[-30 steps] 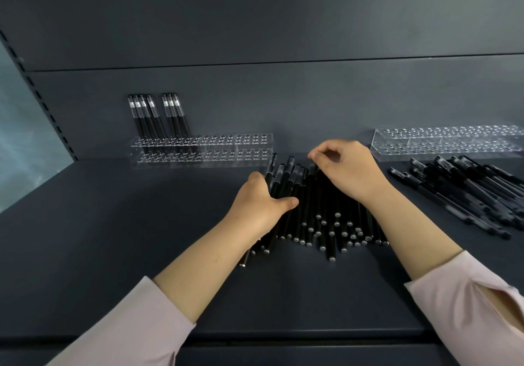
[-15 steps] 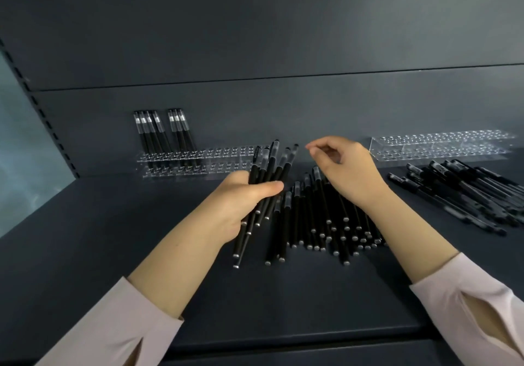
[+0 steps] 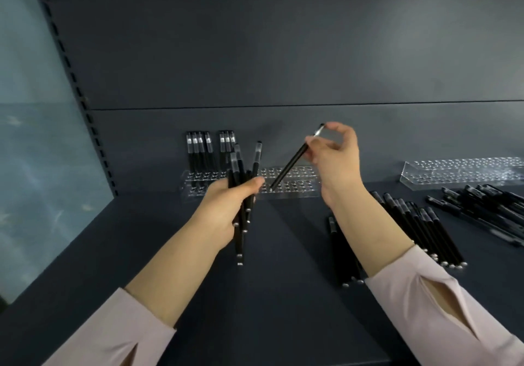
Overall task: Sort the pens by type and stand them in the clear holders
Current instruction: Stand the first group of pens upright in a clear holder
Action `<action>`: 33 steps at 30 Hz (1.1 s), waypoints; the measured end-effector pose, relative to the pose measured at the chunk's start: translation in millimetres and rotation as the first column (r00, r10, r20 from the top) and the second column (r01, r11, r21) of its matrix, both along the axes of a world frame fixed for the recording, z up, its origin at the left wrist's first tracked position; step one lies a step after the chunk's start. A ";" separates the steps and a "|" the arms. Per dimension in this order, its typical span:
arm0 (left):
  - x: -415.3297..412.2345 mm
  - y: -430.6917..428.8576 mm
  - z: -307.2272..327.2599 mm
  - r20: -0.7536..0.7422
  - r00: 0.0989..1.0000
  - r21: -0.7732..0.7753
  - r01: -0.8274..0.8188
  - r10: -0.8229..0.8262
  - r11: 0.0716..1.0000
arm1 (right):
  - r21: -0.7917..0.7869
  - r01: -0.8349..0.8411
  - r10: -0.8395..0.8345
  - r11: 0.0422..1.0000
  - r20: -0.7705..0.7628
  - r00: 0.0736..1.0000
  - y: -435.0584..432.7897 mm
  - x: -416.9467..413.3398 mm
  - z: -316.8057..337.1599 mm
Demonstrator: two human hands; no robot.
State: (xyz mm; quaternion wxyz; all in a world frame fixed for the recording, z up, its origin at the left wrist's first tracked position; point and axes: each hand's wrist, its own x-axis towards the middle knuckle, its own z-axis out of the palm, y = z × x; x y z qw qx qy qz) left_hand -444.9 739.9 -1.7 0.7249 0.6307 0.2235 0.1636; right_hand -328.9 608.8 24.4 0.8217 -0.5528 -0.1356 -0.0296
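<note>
My left hand [image 3: 226, 212] grips a bundle of black pens [image 3: 241, 195] upright above the shelf, just in front of the left clear holder [image 3: 295, 184]. Held in the fingertips of my right hand [image 3: 334, 155], a single black pen [image 3: 292, 161] slants down, with its lower tip just above the holder's holes. Several pens with clear caps [image 3: 209, 150] stand in the holder's left end. A row of the same black pens [image 3: 419, 229] lies on the shelf by my right forearm, which partly hides it. A second clear holder [image 3: 465, 172] sits at the far right.
A loose pile of clipped black pens [image 3: 487, 209] lies at the right edge, in front of the second holder. The dark shelf [image 3: 170, 252] has a back wall close behind the holders and a glass side panel [image 3: 37, 167] on the left.
My left hand lifted a bundle of pens off the pile and carried it left toward the left holder. My right hand took one pen and raised it over the holder.
</note>
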 end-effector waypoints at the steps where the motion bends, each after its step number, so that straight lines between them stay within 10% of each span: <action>1: -2.0 10.1 -0.8 0.021 0.999 -0.038 -0.026 0.027 0.999 | 0.005 0.075 -0.076 0.997 0.036 0.996 7.6 -0.6 3.4; 10: -20.9 61.8 -6.8 0.254 0.967 -0.186 0.021 0.027 0.982 | -0.200 0.314 -0.206 0.928 0.427 0.880 80.7 -7.9 1.9; 25: -11.1 69.7 -22.8 0.274 0.961 -0.201 0.028 0.029 0.979 | -0.369 0.359 -0.093 0.857 0.575 0.813 104.9 19.3 -10.7; 33: -9.9 66.8 -22.1 0.349 0.936 -0.255 0.038 0.055 0.966 | -0.586 0.469 0.089 0.661 0.682 0.726 109.3 23.8 -26.1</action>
